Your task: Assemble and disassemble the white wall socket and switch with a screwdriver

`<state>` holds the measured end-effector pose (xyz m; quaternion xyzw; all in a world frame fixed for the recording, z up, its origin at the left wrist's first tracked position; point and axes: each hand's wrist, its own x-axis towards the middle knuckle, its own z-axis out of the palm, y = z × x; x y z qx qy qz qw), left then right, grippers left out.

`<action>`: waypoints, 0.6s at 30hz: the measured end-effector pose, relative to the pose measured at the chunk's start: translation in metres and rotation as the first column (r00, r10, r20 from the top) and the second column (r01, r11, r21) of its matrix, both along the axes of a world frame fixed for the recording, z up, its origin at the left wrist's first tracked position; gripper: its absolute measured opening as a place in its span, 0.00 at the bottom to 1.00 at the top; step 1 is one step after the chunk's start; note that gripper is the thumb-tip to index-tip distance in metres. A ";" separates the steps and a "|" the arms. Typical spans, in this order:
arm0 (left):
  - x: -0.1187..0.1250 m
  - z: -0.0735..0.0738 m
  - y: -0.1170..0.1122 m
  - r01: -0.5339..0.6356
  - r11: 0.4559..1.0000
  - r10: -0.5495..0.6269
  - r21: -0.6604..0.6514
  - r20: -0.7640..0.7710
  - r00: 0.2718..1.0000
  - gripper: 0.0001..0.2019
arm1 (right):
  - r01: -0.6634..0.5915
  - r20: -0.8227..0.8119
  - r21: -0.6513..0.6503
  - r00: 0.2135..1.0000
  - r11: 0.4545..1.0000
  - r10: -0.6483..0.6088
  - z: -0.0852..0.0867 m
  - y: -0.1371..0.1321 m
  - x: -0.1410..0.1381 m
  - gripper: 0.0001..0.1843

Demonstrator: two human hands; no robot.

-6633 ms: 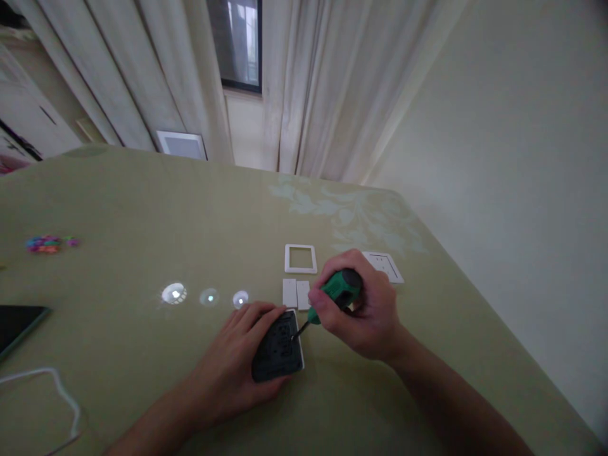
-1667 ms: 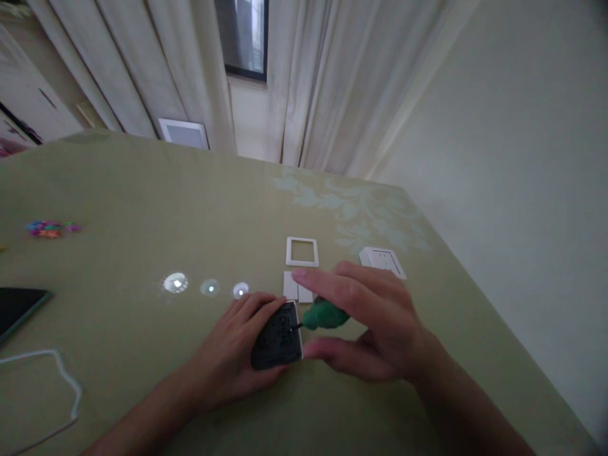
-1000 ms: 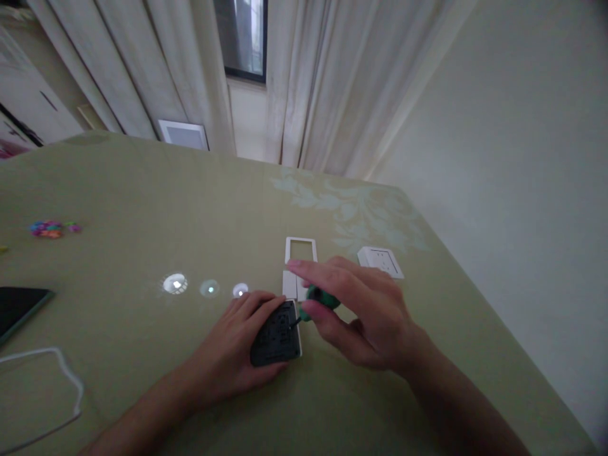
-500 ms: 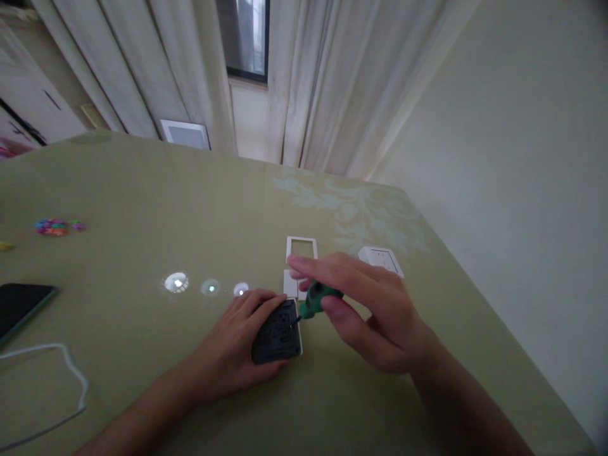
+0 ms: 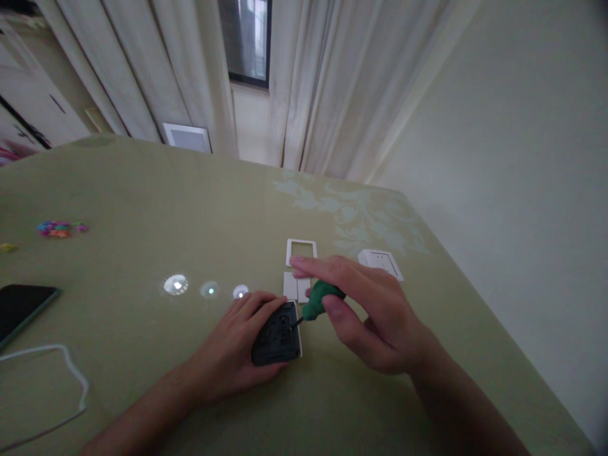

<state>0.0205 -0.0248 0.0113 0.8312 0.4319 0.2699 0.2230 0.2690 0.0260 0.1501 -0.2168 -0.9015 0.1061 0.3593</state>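
My left hand [image 5: 237, 354] lies over a dark switch module [image 5: 278, 334] with a white edge, pressing it flat on the green table [image 5: 142, 209]. My right hand [image 5: 365, 310] holds a green-handled screwdriver [image 5: 319, 299] between thumb and fingers, with the index finger stretched out above it. The dark tip of the screwdriver meets the module's top right area. Two small white rocker covers [image 5: 295, 287] lie just behind the module, partly hidden by my right fingers.
A white square frame [image 5: 301, 251] lies behind the covers, and a white socket plate [image 5: 380, 263] sits to the right. A dark phone [image 5: 21, 304] and a white cable [image 5: 52, 380] are at the left edge. Coloured small bits [image 5: 59, 228] lie far left.
My right hand loosened from a full fist on the handle to a finger-and-thumb hold, fingers shifting round it. My left hand and the module stayed put.
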 end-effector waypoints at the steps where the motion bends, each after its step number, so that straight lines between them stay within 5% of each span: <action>1: 0.000 0.000 0.000 -0.001 1.000 0.001 -0.003 0.001 1.000 0.45 | 0.046 -0.022 0.065 0.999 0.997 -0.045 0.000 0.000 0.000 0.18; 3: 0.000 0.000 -0.001 0.000 1.000 0.000 -0.009 0.003 1.000 0.45 | 0.090 -0.026 0.114 0.996 0.989 -0.088 -0.001 -0.001 0.000 0.17; 6: -0.001 0.000 -0.002 0.003 1.000 -0.003 -0.004 0.003 1.000 0.44 | -0.010 0.028 -0.031 1.000 0.999 0.011 -0.002 0.000 -0.001 0.22; 11: 0.000 -0.002 0.000 0.002 1.000 -0.002 0.021 -0.003 1.000 0.44 | 0.114 -0.050 0.185 0.993 0.976 -0.107 -0.005 0.001 -0.002 0.16; 15: 0.001 -0.001 0.000 0.001 1.000 -0.001 0.027 0.001 1.000 0.45 | -0.030 0.036 -0.077 0.999 0.997 0.032 -0.004 0.001 -0.002 0.24; 18: 0.000 0.000 -0.001 -0.001 1.000 0.001 0.020 0.008 1.000 0.44 | 0.092 -0.033 0.120 0.996 0.989 -0.088 -0.004 0.001 -0.002 0.18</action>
